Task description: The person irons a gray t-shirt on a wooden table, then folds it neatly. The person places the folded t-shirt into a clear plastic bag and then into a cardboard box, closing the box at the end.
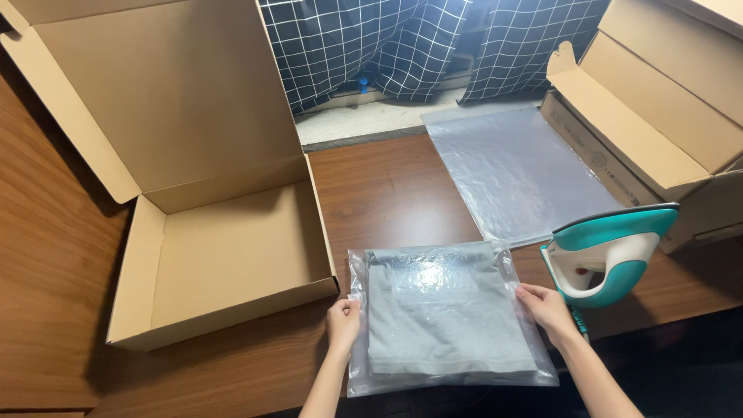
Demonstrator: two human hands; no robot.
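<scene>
At the left side of the wooden desk [402, 182] sits an open cardboard box [224, 267], shallow and empty, its big lid flap [166, 93] standing up toward the far edge. Just right of the box, close to the near edge, lies a clear plastic bag [449, 321] with a folded grey garment [445, 317] inside it, flat on the desk. The left hand [344, 319] rests on the bag's left edge, fingers curled over the plastic and pinching it. The right hand [546, 308] holds the bag's right edge the same way, fingertips on top of the plastic. Beyond the bag, toward the far edge, an empty clear plastic bag [515, 174] lies flat, partly overhanging the desk. Just right of the right hand a teal and white clothes iron [607, 251] stands upright on its heel, near the desk's near-right corner. Behind the iron, at the right edge, a second cardboard box [658, 116] stands open. Past the far edge hangs dark cloth with a white grid pattern [387, 39].
</scene>
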